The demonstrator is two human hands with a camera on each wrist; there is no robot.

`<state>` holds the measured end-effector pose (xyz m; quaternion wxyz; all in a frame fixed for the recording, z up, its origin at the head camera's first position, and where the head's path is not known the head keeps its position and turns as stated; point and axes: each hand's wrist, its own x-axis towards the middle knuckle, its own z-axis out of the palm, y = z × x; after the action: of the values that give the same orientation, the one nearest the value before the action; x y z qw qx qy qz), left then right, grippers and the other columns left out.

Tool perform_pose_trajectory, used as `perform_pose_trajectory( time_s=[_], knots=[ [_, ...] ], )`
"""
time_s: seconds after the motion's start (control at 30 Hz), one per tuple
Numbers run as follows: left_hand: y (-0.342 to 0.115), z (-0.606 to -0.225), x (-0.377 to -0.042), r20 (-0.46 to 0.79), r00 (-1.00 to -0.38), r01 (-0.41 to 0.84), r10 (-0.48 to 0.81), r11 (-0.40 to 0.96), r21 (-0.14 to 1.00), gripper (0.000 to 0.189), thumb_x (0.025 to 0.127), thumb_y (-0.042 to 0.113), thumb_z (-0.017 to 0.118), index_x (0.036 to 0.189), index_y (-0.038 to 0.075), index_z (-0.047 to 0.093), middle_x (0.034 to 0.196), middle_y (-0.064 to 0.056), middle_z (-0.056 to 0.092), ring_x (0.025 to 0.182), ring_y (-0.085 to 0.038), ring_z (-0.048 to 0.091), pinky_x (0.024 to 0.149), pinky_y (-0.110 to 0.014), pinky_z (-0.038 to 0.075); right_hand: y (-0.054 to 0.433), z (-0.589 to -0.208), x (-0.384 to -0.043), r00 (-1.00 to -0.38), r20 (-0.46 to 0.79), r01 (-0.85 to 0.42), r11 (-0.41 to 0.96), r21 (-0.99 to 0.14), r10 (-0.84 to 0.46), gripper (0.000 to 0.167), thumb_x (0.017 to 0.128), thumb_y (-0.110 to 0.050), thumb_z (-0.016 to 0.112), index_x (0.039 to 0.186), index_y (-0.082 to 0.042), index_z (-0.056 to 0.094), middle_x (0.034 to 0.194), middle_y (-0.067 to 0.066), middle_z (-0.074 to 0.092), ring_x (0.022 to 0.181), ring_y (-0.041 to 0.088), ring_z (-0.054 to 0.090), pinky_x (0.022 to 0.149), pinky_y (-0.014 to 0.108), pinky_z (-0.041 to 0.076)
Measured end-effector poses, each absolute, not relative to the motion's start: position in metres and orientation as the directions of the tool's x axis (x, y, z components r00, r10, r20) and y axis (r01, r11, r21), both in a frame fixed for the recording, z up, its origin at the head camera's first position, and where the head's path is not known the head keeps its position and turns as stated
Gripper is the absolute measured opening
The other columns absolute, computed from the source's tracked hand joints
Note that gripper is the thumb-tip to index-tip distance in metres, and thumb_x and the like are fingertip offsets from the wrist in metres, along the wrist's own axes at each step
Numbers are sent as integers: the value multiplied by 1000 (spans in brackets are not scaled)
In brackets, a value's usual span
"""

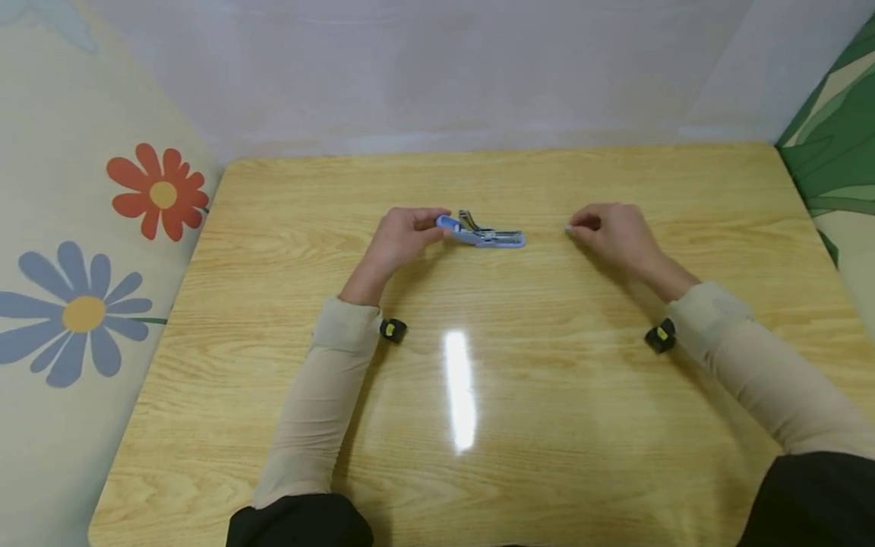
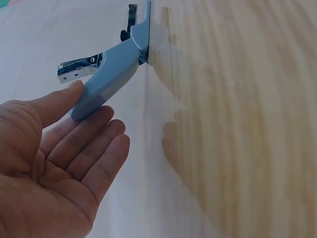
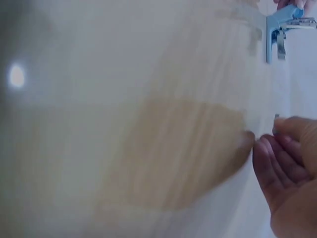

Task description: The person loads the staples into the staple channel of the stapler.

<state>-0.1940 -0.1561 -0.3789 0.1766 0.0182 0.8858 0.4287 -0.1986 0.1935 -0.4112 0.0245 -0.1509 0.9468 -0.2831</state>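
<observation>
Head view: a person's two arms reach over a wood-grain desk (image 1: pixel 547 410), the left hand (image 1: pixel 405 241) and the right hand (image 1: pixel 618 234) well apart, with a light blue stapler (image 1: pixel 506 245) between them, nearer the left
Stapler: spread wide at its hinge, toward the far side of the desk; one half lies along the wood and points right, the other tilts up into the left hand
Metal parts (image 1: pixel 467 221): one sticks up at a slant by the raised half, another runs along the lying half
Left hand: grips the end of the raised half; in the left wrist view the thumb presses one side, fingers rest against the other, and the palm shows
Right hand: pinches a small pale piece (image 1: pixel 569 229) between thumb and finger, to the right of the stapler and apart from it; in the right wrist view a tip of the piece shows past the fingertips, too small to identify
Sleeves (image 1: pixel 324 406): beige, with black cloth (image 1: pixel 301 523) higher up the arms
Black devices (image 1: pixel 393 330): one beside each cuff, each with a yellow mark
Walls: a red flower (image 1: pixel 162 195) and a blue flower (image 1: pixel 83 313) on the left, green leaves (image 1: pixel 844 144) on the right, a pale backdrop (image 1: pixel 478 76) behind the desk
Shine: a bright strip (image 1: pixel 460 391) on the desk between the forearms
</observation>
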Motion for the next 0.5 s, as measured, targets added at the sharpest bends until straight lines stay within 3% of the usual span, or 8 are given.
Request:
perform_pose_trajectory(
  time_s=[0.2, 0.3, 0.43, 0.5],
  knots=[
    [-155, -378, -193, -288, -939, -106, 187, 641, 760, 42, 99, 30, 67, 140, 21, 63, 135, -7, 68, 127, -22, 62, 102, -41, 52, 198, -404, -198, -967, -3, -199, 768, -608, -253, 25, 97, -21, 67, 112, -2, 74, 107, 20, 76, 98, 35, 72, 91, 49, 54],
    [-155, -378, -193, -292, -939, -110, 184, 642, 759, 41, 99, 29, 67, 139, 20, 63, 135, -8, 68, 126, -22, 62, 101, -41, 53, 199, -401, -198, -975, -24, -156, 754, -638, -222, 25, 97, -24, 68, 111, -3, 73, 106, 20, 76, 94, 32, 73, 84, 37, 56],
    [-155, -378, -193, -293, -938, -110, 184, 642, 759, 41, 100, 29, 67, 139, 20, 64, 135, -8, 68, 126, -22, 62, 101, -41, 53, 201, -399, -198, -982, -49, -98, 708, -700, -184, 25, 97, -25, 69, 111, -4, 73, 102, 15, 77, 81, 10, 70, 71, 16, 49],
    [-155, -377, -193, -291, -939, -109, 185, 641, 759, 40, 100, 29, 67, 139, 20, 64, 135, -7, 68, 126, -22, 62, 100, -41, 53, 201, -399, -198, -982, -76, -56, 656, -753, -171, 27, 97, -24, 68, 116, -4, 73, 99, 9, 78, 77, 0, 67, 70, 12, 50]
  ],
)
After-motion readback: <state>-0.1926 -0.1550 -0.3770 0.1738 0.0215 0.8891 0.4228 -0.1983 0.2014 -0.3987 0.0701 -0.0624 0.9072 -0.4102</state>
